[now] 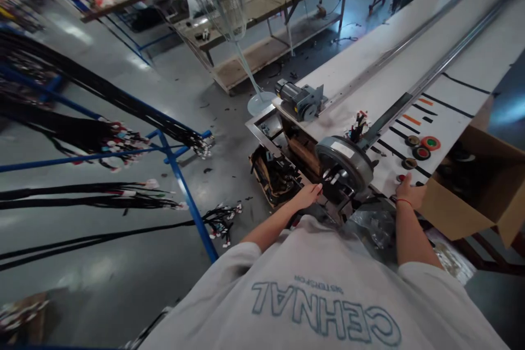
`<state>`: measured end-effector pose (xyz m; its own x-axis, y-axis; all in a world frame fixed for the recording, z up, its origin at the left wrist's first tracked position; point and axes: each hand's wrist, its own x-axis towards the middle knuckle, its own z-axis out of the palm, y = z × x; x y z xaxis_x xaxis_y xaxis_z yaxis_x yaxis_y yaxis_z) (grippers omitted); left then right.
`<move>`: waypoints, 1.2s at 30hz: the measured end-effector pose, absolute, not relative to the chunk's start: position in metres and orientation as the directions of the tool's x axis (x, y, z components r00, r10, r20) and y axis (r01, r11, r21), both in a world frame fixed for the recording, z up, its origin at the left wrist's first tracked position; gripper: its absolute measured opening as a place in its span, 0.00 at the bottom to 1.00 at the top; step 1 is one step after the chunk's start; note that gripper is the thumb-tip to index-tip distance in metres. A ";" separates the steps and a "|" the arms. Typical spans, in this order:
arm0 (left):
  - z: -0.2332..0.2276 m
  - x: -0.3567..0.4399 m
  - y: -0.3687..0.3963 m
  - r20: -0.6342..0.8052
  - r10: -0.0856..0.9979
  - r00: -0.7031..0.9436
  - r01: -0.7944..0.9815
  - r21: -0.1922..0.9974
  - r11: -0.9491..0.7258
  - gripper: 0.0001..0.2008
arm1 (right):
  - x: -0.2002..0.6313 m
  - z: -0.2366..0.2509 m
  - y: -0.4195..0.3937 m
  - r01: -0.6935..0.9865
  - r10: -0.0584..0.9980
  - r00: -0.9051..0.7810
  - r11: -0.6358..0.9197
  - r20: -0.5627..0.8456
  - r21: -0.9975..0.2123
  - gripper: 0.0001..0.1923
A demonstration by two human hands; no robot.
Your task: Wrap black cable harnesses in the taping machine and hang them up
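My left hand (309,194) reaches out with flat fingers to the lower side of a grey round wheel (343,159) at the near end of a long white conveyor table (410,60). Its fingertips are close to small white connectors (333,176) below the wheel. My right hand (410,192), with a red thread around the wrist, rests curled on the table's near edge beside a small red piece (401,178). Its fingers are hidden from me. Tape rolls (422,147) lie just beyond it. A bundle of wires with connectors (357,124) stands behind the wheel.
An open cardboard box (471,197) stands at my right. A grey motor (301,101) sits on the table's corner, above a crate of black parts (274,175). A blue rack (180,175) hung with black wire harnesses (82,131) fills the left. A standing fan (229,5) and workbenches are behind.
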<state>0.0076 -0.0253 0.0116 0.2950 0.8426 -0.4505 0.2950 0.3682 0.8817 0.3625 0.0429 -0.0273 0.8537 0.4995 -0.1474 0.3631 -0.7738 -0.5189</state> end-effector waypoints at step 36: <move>0.019 -0.019 -0.050 -0.238 0.918 0.316 0.544 0.838 0.030 0.22 | 0.354 -0.009 0.040 0.341 0.462 0.875 -0.799 -0.144 -0.496 0.35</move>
<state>-0.0190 -0.0496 0.0185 0.3161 0.9184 -0.2378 0.5444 0.0297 0.8383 0.3543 0.0404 -0.0090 0.8749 0.4623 -0.1441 0.3405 -0.7990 -0.4957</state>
